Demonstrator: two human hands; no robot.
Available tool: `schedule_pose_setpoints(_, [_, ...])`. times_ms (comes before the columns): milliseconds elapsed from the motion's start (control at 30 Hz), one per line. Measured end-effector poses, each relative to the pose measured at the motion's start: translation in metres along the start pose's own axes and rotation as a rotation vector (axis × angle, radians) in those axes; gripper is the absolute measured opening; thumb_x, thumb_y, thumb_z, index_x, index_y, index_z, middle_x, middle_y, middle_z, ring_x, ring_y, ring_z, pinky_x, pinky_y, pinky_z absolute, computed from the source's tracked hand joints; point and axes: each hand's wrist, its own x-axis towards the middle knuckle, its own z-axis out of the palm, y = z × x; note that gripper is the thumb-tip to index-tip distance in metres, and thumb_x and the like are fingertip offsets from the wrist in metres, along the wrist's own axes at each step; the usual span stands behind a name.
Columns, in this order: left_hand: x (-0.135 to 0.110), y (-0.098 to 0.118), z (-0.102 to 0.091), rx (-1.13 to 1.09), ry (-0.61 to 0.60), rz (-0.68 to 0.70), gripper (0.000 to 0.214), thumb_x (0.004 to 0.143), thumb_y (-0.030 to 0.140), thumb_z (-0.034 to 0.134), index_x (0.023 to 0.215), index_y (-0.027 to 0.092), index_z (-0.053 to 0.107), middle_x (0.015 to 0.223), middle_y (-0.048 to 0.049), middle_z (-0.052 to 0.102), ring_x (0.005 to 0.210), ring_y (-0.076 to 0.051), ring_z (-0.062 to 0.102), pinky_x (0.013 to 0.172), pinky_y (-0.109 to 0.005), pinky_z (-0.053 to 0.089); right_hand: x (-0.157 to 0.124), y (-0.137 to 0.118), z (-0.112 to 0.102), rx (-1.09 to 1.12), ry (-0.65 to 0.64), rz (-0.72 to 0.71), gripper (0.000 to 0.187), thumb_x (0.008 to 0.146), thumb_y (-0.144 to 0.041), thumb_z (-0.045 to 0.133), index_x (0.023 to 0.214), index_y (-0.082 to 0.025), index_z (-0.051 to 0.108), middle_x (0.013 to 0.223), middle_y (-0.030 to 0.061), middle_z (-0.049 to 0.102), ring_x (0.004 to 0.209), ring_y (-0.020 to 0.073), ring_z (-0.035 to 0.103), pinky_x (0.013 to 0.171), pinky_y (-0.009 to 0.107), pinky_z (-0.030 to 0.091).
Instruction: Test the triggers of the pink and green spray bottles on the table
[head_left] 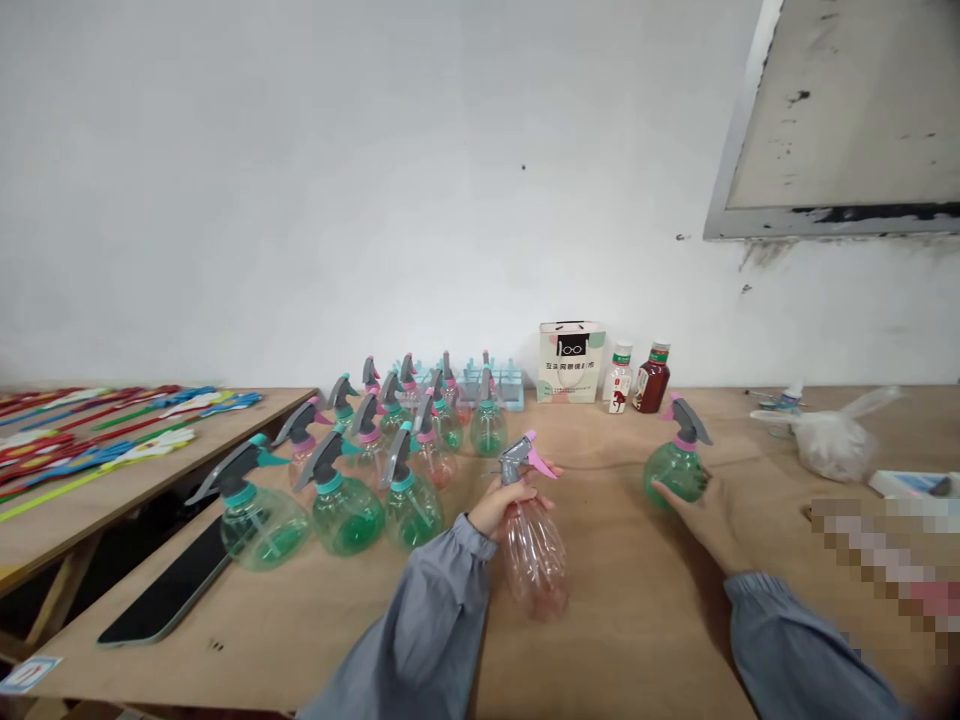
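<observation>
My left hand [510, 502] is closed round the neck of a clear pink spray bottle [536, 565], which has a grey head and a pink trigger and tilts a little. Off to the right, my right hand [701, 505] grips a green spray bottle [664, 470] by its round body; its head is grey with a pink collar. That bottle is upright at the table top, though I cannot tell whether it touches. Left of my left hand stand several more spray bottles [349, 515] in rows, green and pink, with grey heads and teal or pink parts.
A black phone [169, 590] lies at the table's left edge. Along the wall are a light blue rack [510, 385], a paper bag [571, 365] and two drink bottles [651, 380]. A knotted plastic bag [832, 440] sits at right. Colourful strips [150, 410] cover another table at left.
</observation>
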Motion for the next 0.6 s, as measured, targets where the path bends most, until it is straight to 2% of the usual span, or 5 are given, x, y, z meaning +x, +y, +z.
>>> schedule_pose_setpoints(133, [0.001,-0.002,0.001,0.01,-0.021,0.006,0.048,0.061,0.028,0.069,0.108,0.016,0.068,0.121,-0.0147,0.068,0.068,-0.018,0.068,0.072,-0.035,0.052,-0.039,-0.015,-0.012,-0.073,-0.005,-0.049,0.097,0.042,-0.087,0.063,0.109,-0.018,0.053,0.099,0.0136,0.055,0.108,0.0429,0.052,0.094,0.058,0.041])
schedule_pose_setpoints(233, [0.001,-0.004,0.001,0.0,-0.012,-0.004,0.044,0.059,0.026,0.068,0.102,0.016,0.068,0.113,-0.0133,0.07,0.067,-0.018,0.068,0.07,-0.035,0.053,-0.048,-0.023,-0.009,-0.017,-0.071,-0.079,0.091,0.043,-0.085,0.065,0.107,-0.021,0.053,0.097,0.0096,0.053,0.105,0.04,0.053,0.092,0.055,0.043])
schedule_pose_setpoints(367, [0.002,-0.007,0.002,-0.061,0.133,0.005,0.026,0.053,0.022,0.066,0.078,0.016,0.063,0.08,-0.0049,0.07,0.058,-0.015,0.064,0.066,-0.032,0.052,-0.047,-0.029,-0.005,0.064,-0.135,-0.091,0.09,0.043,-0.081,0.069,0.109,-0.023,0.052,0.099,0.007,0.05,0.106,0.0371,0.053,0.094,0.053,0.045])
schedule_pose_setpoints(433, [0.003,-0.006,0.002,-0.065,0.192,-0.007,0.021,0.052,0.021,0.064,0.072,0.016,0.061,0.072,-0.0028,0.067,0.057,-0.015,0.063,0.065,-0.031,0.051,-0.047,-0.028,-0.004,0.087,-0.144,-0.105,0.088,0.045,-0.079,0.07,0.111,-0.023,0.051,0.1,0.0067,0.05,0.105,0.0353,0.054,0.095,0.051,0.045])
schedule_pose_setpoints(600, [0.0,0.0,0.005,-0.084,0.142,-0.015,0.041,0.053,0.02,0.066,0.093,0.015,0.067,0.105,-0.0088,0.072,0.059,-0.014,0.065,0.066,-0.03,0.051,-0.047,-0.024,-0.003,0.074,-0.131,-0.115,0.084,0.046,-0.076,0.072,0.107,-0.022,0.052,0.1,0.0073,0.053,0.106,0.0365,0.055,0.094,0.054,0.045])
